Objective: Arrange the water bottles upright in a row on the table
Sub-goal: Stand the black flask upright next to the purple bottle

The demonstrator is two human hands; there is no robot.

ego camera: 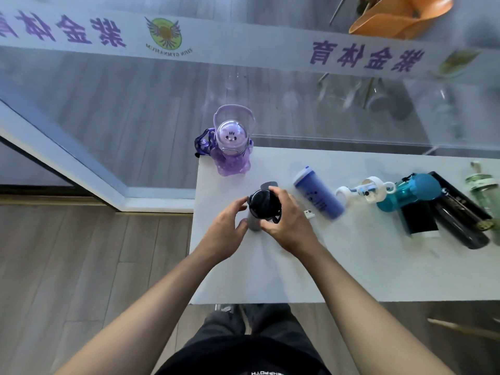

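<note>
- Water bottles sit on a white rectangular table (270, 280), some upright and some lying down.
- At the table's far left corner a translucent purple plastic bottle (232, 150) with a domed lid and loop handle stands upright, a dark blue strap hanging off its left side.
- Nearer the person, a grey cylindrical bottle with a black round lid (263, 205) stands upright, well apart from the purple one.
- The left hand (230, 228) is curled against the grey bottle's left side, fingertips touching the body below the lid.
- The right hand (284, 220) wraps the bottle's right side, fingers bent over the lid's edge and thumb on the body; both hands grip it.
- To the right, a blue plastic tumbler with a flat lid (318, 194) lies on its side.
- Just beside the tumbler rests a small white object (308, 213), too small to identify.
- Further right lie a white-capped bottle (365, 189), a teal bottle (405, 193), a black bottle (460, 226) and a pale green bottle (484, 190), crowded together, several touching.
</note>
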